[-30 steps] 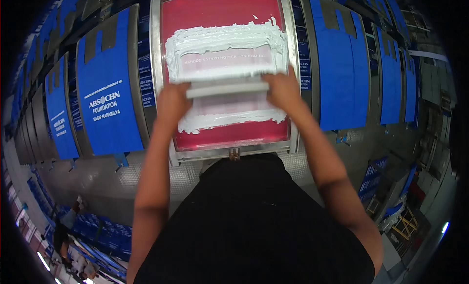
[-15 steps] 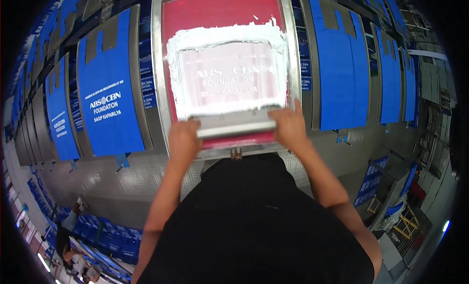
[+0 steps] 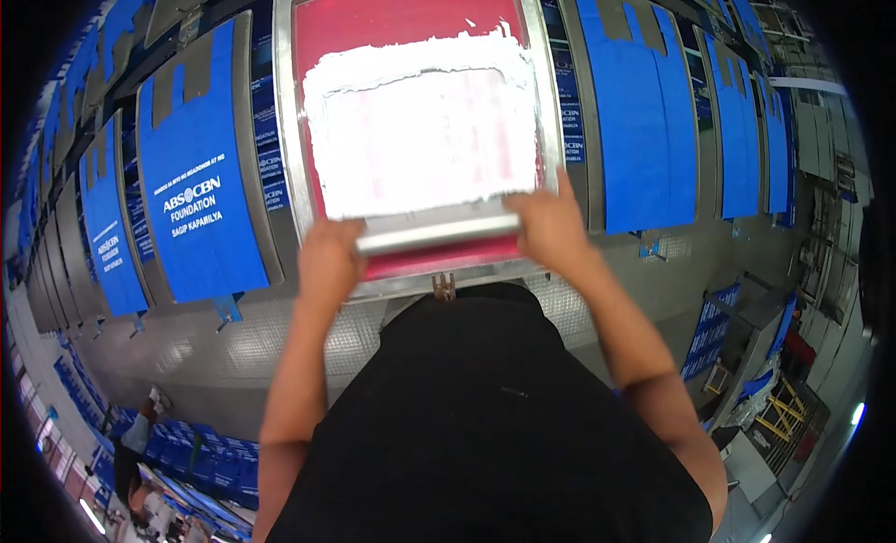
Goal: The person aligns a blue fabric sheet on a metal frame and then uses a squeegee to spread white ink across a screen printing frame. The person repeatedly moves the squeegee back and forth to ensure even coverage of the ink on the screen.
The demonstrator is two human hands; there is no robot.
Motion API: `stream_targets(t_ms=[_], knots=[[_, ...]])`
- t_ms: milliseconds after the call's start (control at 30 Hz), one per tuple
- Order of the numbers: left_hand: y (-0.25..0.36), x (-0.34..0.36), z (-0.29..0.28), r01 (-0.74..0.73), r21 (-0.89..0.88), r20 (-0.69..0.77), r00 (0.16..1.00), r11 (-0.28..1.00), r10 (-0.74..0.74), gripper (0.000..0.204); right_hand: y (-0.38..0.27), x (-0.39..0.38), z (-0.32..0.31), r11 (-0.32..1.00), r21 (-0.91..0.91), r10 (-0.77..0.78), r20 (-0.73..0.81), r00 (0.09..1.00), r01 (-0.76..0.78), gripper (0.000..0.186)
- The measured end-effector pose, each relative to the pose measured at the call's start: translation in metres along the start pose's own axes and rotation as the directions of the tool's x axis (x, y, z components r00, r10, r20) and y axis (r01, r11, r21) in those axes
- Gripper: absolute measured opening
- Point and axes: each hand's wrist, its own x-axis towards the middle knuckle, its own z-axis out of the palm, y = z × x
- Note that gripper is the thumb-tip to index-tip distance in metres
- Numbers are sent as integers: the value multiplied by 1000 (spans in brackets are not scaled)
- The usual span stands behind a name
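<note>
In front of me lies a screen printing frame (image 3: 548,85) with silver metal edges and a red mesh (image 3: 401,20). A thick layer of white ink (image 3: 425,137) spreads over the mesh, with ragged ridges along its top and sides. Across the near end of the ink lies a silver squeegee (image 3: 439,231). My left hand (image 3: 329,258) is closed on its left end. My right hand (image 3: 553,227) grips the right end, thumb and fingers wrapped round it. What lies under the frame is hidden.
Blue fabric pieces on grey boards stand in rows at left (image 3: 198,183) and right (image 3: 639,123); some at left bear white print. A metal clamp (image 3: 443,286) sits at the frame's near edge. Another person (image 3: 135,468) is at lower left. A yellow rack (image 3: 784,412) stands at lower right.
White lettering that showed through the mesh is now covered by an even white area. Both hands still hold the squeegee near the frame's close end. The view has shifted slightly.
</note>
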Motion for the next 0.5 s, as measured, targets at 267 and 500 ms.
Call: stream_targets(t_ms=[267,500], knots=[[-39,148,-7,139,133,-33,990,981,-136,34,41,138,-13,982,-185,14,-133,991,-39,37],[-43,207,-66,207,129,98,970,970,-220,45,43,211,-98,992,-115,-47,4,999,48,54]])
